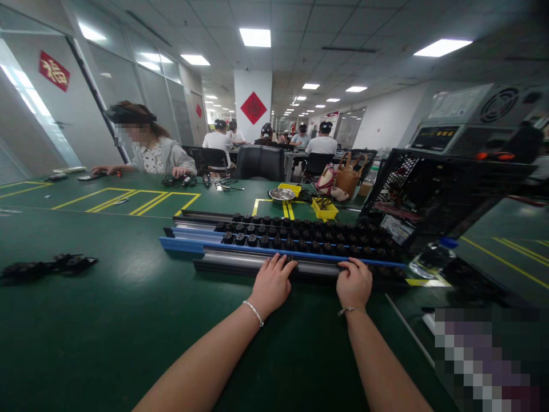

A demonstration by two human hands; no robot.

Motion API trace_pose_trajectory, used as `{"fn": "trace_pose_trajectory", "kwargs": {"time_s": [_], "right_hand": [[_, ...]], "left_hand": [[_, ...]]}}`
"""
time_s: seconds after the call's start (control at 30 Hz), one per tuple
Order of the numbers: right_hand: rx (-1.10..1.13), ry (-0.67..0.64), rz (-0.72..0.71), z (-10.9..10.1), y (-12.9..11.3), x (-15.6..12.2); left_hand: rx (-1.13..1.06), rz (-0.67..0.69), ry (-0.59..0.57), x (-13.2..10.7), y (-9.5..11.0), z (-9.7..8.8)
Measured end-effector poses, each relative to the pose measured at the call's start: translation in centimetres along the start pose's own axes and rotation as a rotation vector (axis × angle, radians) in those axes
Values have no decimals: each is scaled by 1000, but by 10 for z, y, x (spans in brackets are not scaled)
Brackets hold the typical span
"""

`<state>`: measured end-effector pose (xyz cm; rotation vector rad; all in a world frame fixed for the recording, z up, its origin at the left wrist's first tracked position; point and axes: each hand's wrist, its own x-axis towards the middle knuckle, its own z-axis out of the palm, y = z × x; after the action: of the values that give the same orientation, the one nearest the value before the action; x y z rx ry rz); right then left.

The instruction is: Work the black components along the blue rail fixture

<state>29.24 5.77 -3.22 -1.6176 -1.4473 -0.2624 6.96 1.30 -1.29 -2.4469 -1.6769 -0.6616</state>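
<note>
Nearest to me on the green table lies a long silver-and-black metal channel (315, 268). My left hand (273, 281) rests on it, palm down, with its fingers stretched and apart. Farther right, my right hand (355, 281) has bent fingers against the same channel and seems to grip it; its fingertips are partly hidden. Just beyond run blue-edged channels (184, 245) filled with rows of round-faced black socket-like parts (274, 232). Behind these is another dark channel (201, 216), also lying lengthwise.
A metal bowl (282, 195) and a yellow tray (325, 209) stand behind the channels. To the right are a blue-capped bottle (433, 257) and an open computer case (398, 189). Black parts (51, 266) lie left. A co-worker (150, 149) sits across the table.
</note>
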Motion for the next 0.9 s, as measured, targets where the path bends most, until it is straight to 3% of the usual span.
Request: {"fn": "trace_pose_trajectory", "kwargs": {"time_s": [0.3,0.47,0.63,0.9], "right_hand": [[5,13,-11,1,1,1],[-76,55,-57,-2,-10,-2],[-109,-186,-362,-2,-27,-8],[-213,-445,-384,-6,-38,-11]], "left_hand": [[4,-7,9,-1,0,0],[16,-19,-5,-2,1,-1],[49,-25,-13,-4,4,-2],[83,-59,-18,-3,11,1]]}}
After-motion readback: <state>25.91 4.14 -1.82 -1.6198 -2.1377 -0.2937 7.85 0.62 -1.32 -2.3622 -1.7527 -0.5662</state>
